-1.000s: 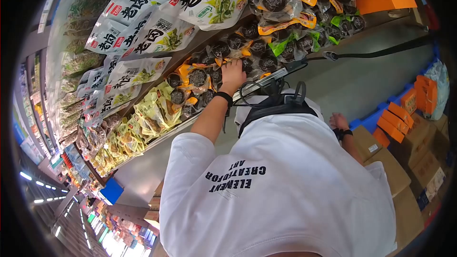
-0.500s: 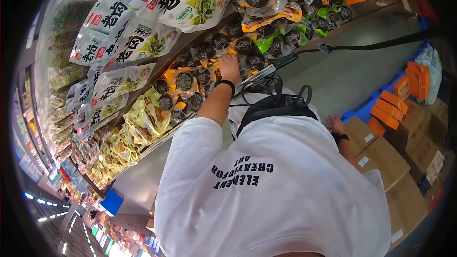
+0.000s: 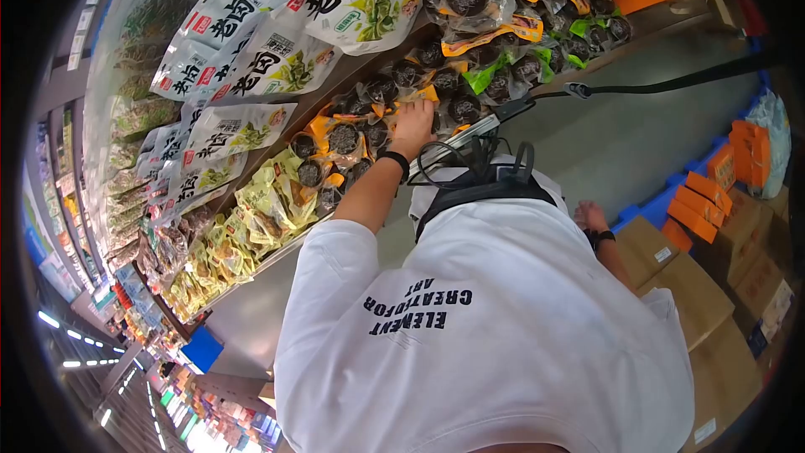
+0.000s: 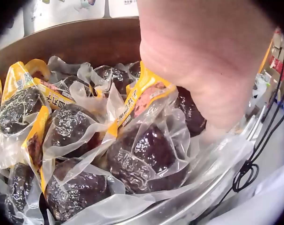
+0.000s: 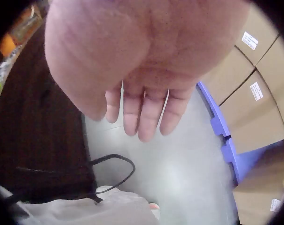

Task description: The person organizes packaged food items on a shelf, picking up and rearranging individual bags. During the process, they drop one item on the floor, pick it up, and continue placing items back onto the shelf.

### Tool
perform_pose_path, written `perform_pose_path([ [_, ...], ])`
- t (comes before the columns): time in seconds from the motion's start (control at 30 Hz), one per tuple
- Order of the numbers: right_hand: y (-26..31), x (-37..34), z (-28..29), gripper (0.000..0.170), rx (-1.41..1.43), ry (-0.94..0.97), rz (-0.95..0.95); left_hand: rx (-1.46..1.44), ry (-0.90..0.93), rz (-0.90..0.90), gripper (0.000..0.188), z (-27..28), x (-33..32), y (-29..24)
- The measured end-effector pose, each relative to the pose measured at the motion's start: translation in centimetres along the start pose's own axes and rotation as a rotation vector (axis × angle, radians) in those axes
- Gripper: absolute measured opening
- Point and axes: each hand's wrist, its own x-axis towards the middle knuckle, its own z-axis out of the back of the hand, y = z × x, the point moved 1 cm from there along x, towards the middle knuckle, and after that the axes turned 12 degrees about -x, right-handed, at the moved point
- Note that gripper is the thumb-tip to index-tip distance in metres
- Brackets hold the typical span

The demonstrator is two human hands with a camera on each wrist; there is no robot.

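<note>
On dark sealed packs [image 4: 146, 157] lay the left hand [image 3: 413, 126], fingers' grip unclear; well apart, the right hand [image 5: 144, 70] hung, fingers loose.

Vacuum packs [image 4: 151, 150] show clear, glossy plastic film, creased and crinkled, over dark balls [image 4: 76, 190] with a wrinkled, shiny surface. Yellow labels [image 4: 139, 98] look smooth and printed. White pouches [image 3: 365, 0] are plastic film with a soft sheen; the T-shirt [image 3: 503, 369] is matt cloth. Cartons [image 5: 254, 112] are matt brown cardboard with paper-like stickers [image 5: 256, 91]; the pallet [image 5: 232, 157] is smooth blue plastic, the floor [image 5: 168, 183] smooth and faintly reflective.
</note>
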Motion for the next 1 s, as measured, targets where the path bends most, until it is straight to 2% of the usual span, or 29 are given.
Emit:
perform_pose_path([
  [0.07,0.7,0.4,-0.2,0.023,0.013,-0.027,0.015,-0.068,0.019,0.007,0.074,1.0,-0.3,-0.1],
  [0.13,0.9,2.0,0.4,0.023,0.020,-0.051,0.033,-0.157,-0.102,0.003,0.078,1.9,-0.4,0.1],
  [0.17,-0.3,4.6,1.5,0.021,0.124,0.003,0.093,-0.154,-0.109,0.014,0.078,2.5,-0.5,0.3],
  [0.23,0.8,6.1,1.7,0.020,0.223,0.067,0.154,-0.284,-0.291,0.054,0.081,3.7,-0.4,0.9],
  [0.27,2.7,5.9,2.1,0.019,0.165,-0.031,0.255,-0.318,-0.386,0.057,0.080,3.9,-0.4,1.4],
  [0.37,11.8,2.3,1.8,0.021,-0.097,-0.276,0.477,-0.455,-0.455,0.116,0.078,6.5,-1.5,1.7],
  [0.43,17.7,-0.5,0.7,0.023,-0.121,-0.160,0.627,-0.498,-0.449,0.088,0.079,8.6,-2.8,1.9],
  [0.5,23.3,-3.8,-1.5,0.025,-0.143,-0.016,0.701,-0.494,-0.358,0.110,0.082,10.1,-3.9,2.4],
  [0.57,26.1,-2.7,-3.2,0.025,-0.376,0.004,0.893,-0.468,-0.343,0.085,0.082,10.6,-4.9,3.2],
  [0.63,27.9,-1.9,-5.1,0.024,-0.652,-0.143,1.009,-0.441,-0.310,0.023,0.082,10.9,-5.4,3.5],
  [0.7,29.2,-3.1,-7.8,0.024,-0.222,0.022,1.005,-0.593,-0.243,-0.008,0.081,10.7,-6.6,3.4],
  [0.77,30.6,-4.5,-9.8,0.026,-0.143,0.113,0.835,-0.644,-0.165,-0.042,0.080,10.4,-7.6,2.9],
  [0.83,32.6,-8.3,-12.4,0.029,-0.282,0.124,0.883,-0.631,-0.046,-0.128,0.079,9.4,-8.4,2.6],
  [0.9,34.1,-9.2,-15.9,0.035,-0.460,0.152,1.109,-0.574,-0.079,-0.206,0.078,8.9,-8.8,1.9],
  [0.97,35.2,-12.6,-20.0,0.052,-0.468,0.261,1.151,-0.521,-0.059,-0.400,0.078,9.0,-8.8,0.9],
  [1.0,35.4,-13.1,-21.9,0.058,-0.555,0.273,1.184,-0.502,-0.030,-0.426,0.076,8.6,-8.5,0.8],
])
